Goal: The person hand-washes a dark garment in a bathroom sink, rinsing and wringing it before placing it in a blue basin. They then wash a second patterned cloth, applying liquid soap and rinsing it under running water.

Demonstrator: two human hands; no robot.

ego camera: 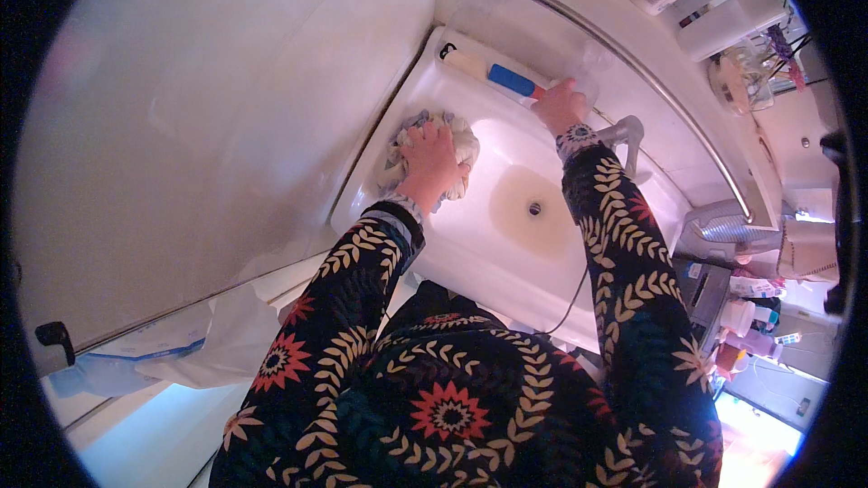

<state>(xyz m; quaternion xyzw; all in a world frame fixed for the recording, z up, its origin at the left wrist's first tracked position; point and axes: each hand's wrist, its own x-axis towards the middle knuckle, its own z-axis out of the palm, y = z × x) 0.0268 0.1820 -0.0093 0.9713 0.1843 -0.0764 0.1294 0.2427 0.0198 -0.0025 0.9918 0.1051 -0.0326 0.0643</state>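
Observation:
My left hand (432, 161) presses with spread fingers on a bunched, light-coloured wet cloth (464, 142) at the left side of a white sink basin (475, 244). At the back ledge my right hand (561, 107) is on or beside the reddish end of a blue object (510, 80); the fingers are partly hidden, so its grip is unclear. Right of that hand stands a grey faucet (630, 135). Cloudy, shallow water surrounds the drain (535, 209). A pale bar-like item (468, 62) with a black end lies along the back ledge.
A metal rail (597, 30) runs along the shelf edge above the sink. Bottles (732, 20) and a glass jar (742, 81) stand on that shelf. A plain wall panel borders the basin at left. Several containers (746, 332) are at right, and a thin cord (573, 305) hangs over the front rim.

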